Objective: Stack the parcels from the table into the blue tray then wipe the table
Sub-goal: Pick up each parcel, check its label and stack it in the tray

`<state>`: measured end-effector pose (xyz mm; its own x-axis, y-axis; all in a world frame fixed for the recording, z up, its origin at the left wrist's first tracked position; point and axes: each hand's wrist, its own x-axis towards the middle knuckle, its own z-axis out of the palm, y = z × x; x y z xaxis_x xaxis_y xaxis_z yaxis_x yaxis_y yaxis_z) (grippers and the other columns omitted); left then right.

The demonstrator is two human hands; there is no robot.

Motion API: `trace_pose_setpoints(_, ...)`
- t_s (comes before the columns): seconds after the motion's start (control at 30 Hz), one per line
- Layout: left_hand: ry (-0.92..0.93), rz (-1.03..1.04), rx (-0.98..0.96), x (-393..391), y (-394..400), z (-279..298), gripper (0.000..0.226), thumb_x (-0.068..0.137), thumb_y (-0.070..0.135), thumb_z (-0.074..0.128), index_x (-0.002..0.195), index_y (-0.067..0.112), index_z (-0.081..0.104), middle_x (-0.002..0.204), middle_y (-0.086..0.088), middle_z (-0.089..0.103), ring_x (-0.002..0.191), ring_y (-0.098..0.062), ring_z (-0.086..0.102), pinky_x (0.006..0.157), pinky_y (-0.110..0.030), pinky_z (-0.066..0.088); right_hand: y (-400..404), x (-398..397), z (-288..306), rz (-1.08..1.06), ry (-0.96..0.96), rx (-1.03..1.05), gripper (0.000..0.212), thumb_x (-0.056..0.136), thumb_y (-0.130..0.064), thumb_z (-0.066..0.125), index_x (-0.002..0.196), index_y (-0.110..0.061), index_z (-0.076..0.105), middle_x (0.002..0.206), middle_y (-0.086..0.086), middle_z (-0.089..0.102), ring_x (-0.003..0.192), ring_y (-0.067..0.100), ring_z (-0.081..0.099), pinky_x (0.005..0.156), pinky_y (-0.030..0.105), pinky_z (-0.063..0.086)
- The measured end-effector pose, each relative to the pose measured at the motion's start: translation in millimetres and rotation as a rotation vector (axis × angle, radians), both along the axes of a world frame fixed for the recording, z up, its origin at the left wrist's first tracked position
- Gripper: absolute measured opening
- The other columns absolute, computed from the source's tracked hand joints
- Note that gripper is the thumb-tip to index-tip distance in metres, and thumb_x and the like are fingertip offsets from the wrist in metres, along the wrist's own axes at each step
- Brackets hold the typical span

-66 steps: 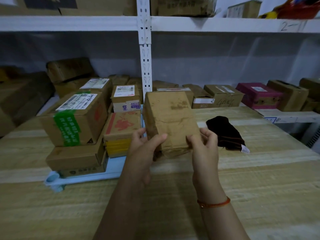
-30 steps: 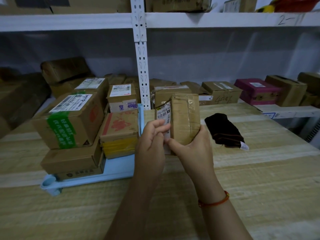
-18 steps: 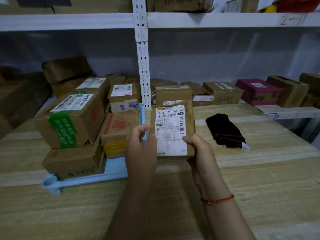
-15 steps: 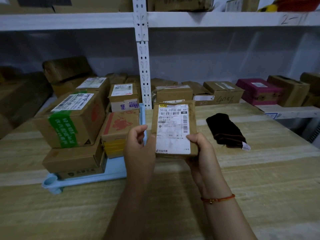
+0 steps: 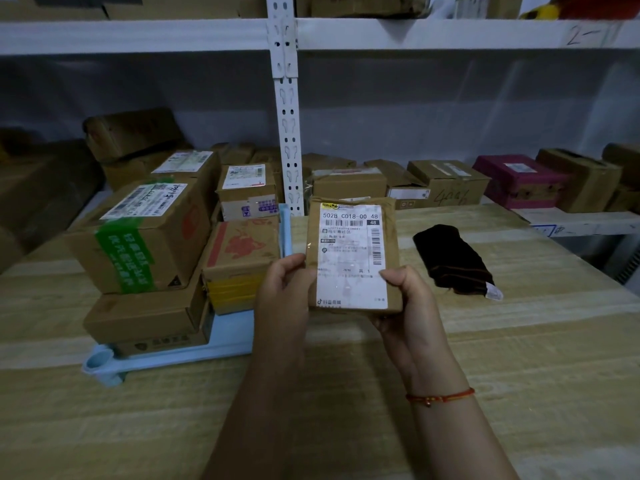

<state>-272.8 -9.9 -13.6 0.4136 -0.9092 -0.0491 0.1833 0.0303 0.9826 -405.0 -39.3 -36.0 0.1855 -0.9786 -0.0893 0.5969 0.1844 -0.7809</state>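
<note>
the flat brown cardboard parcel with the white printed shipping label [image 5: 352, 258] is held up off the pale wooden table [image 5: 519, 358], label facing the camera, just right of the light blue plastic tray [image 5: 187, 351]. the left hand [image 5: 282, 292] pinches its lower left edge, thumb on the front, and the right hand [image 5: 408, 306] grips its lower right corner, thumb on the label; both hands are clamped on it. the tray already carries 2 stacks: a large brown carton with green tape [image 5: 138, 237] on a lower flat brown carton [image 5: 145, 317], and beside them a brown carton with red print and yellow tape [image 5: 242, 261]. to seat this parcel well, i would judge it best to lay it flat, label up, on the red-printed carton, whose top looks roomiest and nearest. carry it leftward level, keep both grips until its underside bears fully, and square its edges with the carton below so nothing overhangs the tray's rim. the black folded cloth with a white tag [image 5: 450, 261] lies on the table to the right, ready for the wiping after.
</note>
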Motion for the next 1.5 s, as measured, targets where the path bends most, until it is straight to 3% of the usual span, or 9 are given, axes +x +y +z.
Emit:
trace_pose_setpoints(0.13,0.007,-0.010,0.004,0,1,4,0.029,0.088,0.004,0.049,0.108,0.019,0.064,0.098,-0.006,0.073,0.082,-0.019,0.068,0.043,-0.017,0.044,-1,-3,-2,0.019,0.022,-0.034,0.027,0.087,-0.008,0.041,0.089,-0.010,0.067,0.075,0.002,0.076,0.063,0.014,0.071,0.053,0.024,0.053)
trace_pose_setpoints(0.33,-0.040,-0.002,-0.009,3,1,3,0.033,0.087,-0.002,0.046,0.109,0.016,0.063,0.098,-0.004,0.071,0.081,-0.017,0.068,0.058,-0.027,0.053,-5,-4,-5,0.001,0.116,-0.106,0.061,0.057,-0.011,0.053,0.116,-0.007,0.061,0.095,0.009,0.075,0.080,0.021,0.073,0.055,0.028,0.055)
trace_pose_setpoints(0.6,-0.215,0.013,-0.105,8,-3,-9,0.030,0.085,-0.010,0.053,0.097,0.017,0.059,0.107,-0.003,0.070,0.102,-0.018,0.065,0.076,-0.035,0.056,-13,-9,-10,-0.033,0.343,-0.267,0.089,0.054,-0.001,0.053,0.138,-0.029,0.051,0.130,0.002,0.064,0.115,0.018,0.060,0.071,0.019,0.052)
trace_pose_setpoints(0.73,-0.286,0.010,-0.141,10,-4,-14,0.035,0.082,-0.014,0.056,0.096,0.017,0.059,0.107,-0.001,0.069,0.106,-0.014,0.064,0.072,-0.019,0.052,-14,-12,-12,-0.029,0.397,-0.314,0.095,0.056,0.003,0.057,0.142,-0.036,0.046,0.133,-0.004,0.063,0.119,0.015,0.060,0.080,0.024,0.052)
trace_pose_setpoints(0.83,-0.282,0.003,-0.153,10,-4,-16,0.037,0.082,-0.016,0.056,0.095,0.019,0.058,0.109,-0.004,0.069,0.110,-0.016,0.063,0.081,-0.024,0.053,-15,-14,-16,-0.038,0.410,-0.351,0.093,0.063,0.013,0.056,0.142,-0.036,0.046,0.136,0.002,0.060,0.124,0.018,0.057,0.092,0.031,0.052)
trace_pose_setpoints(0.97,-0.302,0.005,-0.149,9,-4,-19,0.036,0.082,-0.012,0.061,0.092,0.022,0.057,0.116,-0.008,0.068,0.114,-0.021,0.062,0.095,-0.045,0.052,-16,-15,-20,-0.053,0.431,-0.357,0.089,0.074,0.025,0.051,0.138,-0.036,0.049,0.121,-0.001,0.067,0.113,0.014,0.062,0.083,0.024,0.053)
trace_pose_setpoints(1.23,-0.248,-0.010,-0.170,7,-3,-16,0.031,0.085,-0.008,0.060,0.092,0.022,0.058,0.108,-0.002,0.070,0.106,-0.012,0.065,0.082,-0.027,0.053,-16,-12,-22,-0.061,0.398,-0.317,0.081,0.073,0.014,0.059,0.135,-0.037,0.051,0.115,-0.006,0.070,0.113,0.015,0.063,0.082,0.022,0.050)
trace_pose_setpoints(1.33,-0.235,-0.031,-0.174,7,-2,-14,0.025,0.085,-0.002,0.063,0.095,0.021,0.061,0.106,0.001,0.071,0.104,-0.010,0.066,0.087,-0.033,0.055,-16,-12,-22,-0.069,0.388,-0.285,0.070,0.065,0.001,0.062,0.127,-0.033,0.057,0.104,-0.012,0.072,0.105,0.009,0.065,0.079,0.022,0.049)
trace_pose_setpoints(1.5,-0.279,-0.052,-0.176,4,2,-10,0.033,0.087,0.003,0.061,0.110,0.025,0.066,0.109,0.005,0.071,0.104,-0.010,0.066,0.088,-0.039,0.057,-16,-14,-18,-0.010,0.201,-0.228,0.057,0.081,0.012,0.044,0.114,-0.032,0.061,0.092,-0.008,0.076,0.084,0.010,0.072,0.070,0.029,0.054)
